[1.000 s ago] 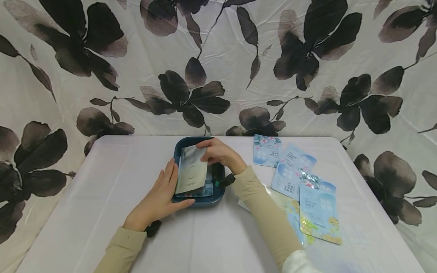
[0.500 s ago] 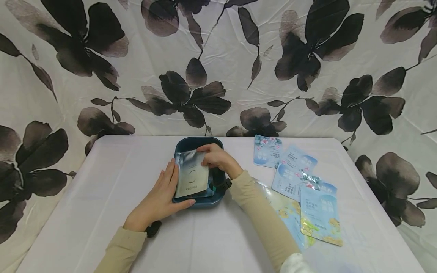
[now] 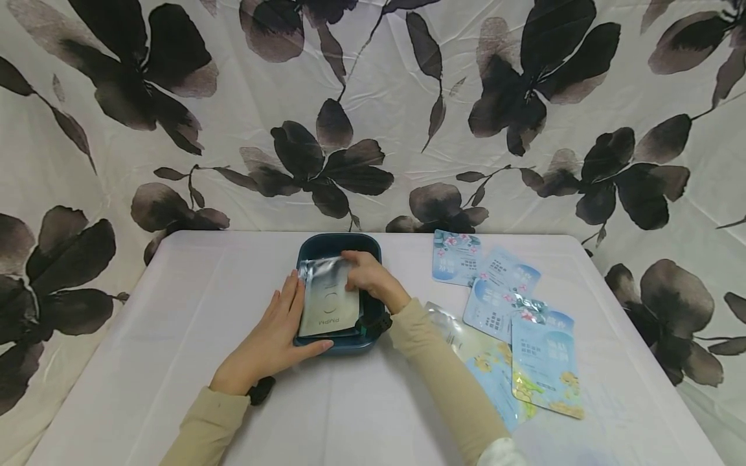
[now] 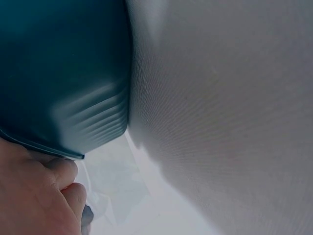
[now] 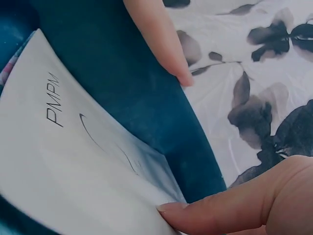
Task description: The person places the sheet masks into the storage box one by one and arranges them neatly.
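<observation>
"Now, worried about what?"
"Perhaps creasing the pale packet [image 3: 329, 307] in the blue bin [image 3: 353, 348] if pushed askew; pinched near its far right corner by the fingers of the right hand [image 3: 375, 276]."
"Blocked by?"
"Possibly the left hand [image 3: 278, 325], straight-fingered along the bin's left side. Also around: loose sachets [image 3: 543, 356] to the right, on the bench [image 3: 157, 310]."

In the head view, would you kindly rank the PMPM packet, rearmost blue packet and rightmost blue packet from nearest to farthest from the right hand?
1. PMPM packet: in the tray, touching the right hand.
2. Rearmost blue packet: to the hand's right.
3. Rightmost blue packet: farther right, toward the front.
</observation>
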Motion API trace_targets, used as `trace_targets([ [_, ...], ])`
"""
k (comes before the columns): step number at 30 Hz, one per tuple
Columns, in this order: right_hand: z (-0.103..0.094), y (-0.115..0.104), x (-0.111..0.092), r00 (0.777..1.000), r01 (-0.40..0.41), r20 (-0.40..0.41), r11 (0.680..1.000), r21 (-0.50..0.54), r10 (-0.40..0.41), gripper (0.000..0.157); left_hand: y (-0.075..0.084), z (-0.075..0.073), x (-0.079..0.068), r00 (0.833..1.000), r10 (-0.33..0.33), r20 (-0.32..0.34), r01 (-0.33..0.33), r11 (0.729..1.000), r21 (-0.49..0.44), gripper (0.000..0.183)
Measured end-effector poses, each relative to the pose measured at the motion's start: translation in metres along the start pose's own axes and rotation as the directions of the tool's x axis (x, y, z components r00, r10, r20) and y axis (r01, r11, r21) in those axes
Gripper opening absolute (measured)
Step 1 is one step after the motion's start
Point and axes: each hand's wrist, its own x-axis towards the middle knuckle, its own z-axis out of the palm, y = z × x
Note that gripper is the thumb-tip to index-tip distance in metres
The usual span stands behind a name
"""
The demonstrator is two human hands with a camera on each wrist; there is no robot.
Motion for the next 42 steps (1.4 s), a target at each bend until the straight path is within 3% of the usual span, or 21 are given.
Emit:
trace_targets([
  [5,0.002,0.000,-0.002,1.000,-0.020,-0.003,0.998,-0.060,0.020,0.085,0.001,0.001,0.001,1.000,0.004,-0.001,-0.004,1.000,-0.001,0.121],
  [9,0.002,-0.003,-0.006,0.999,-0.033,0.010,0.998,-0.050,0.034,0.087,0.002,0.001,0.002,1.000,0.006,-0.002,-0.006,1.000,0.001,0.121],
  [17,-0.001,-0.011,-0.018,0.998,-0.054,0.019,0.994,0.091,0.053,0.082,0.005,-0.001,0.002,1.000,0.014,-0.025,-0.014,1.000,0.003,0.120],
  [24,-0.005,-0.014,-0.025,0.997,-0.082,0.025,0.973,0.216,0.079,0.077,0.005,0.000,0.002,1.000,0.011,-0.019,-0.011,1.000,-0.011,0.120],
  [34,-0.024,-0.029,-0.047,0.999,0.041,-0.003,0.966,0.255,-0.041,0.063,0.007,0.001,0.004,1.000,0.012,-0.016,-0.013,1.000,-0.022,0.120],
  [42,-0.051,-0.030,-0.067,0.987,0.162,-0.059,0.951,0.265,-0.152,0.052,0.004,0.002,0.004,1.000,0.009,-0.021,-0.009,1.000,-0.008,0.122],
])
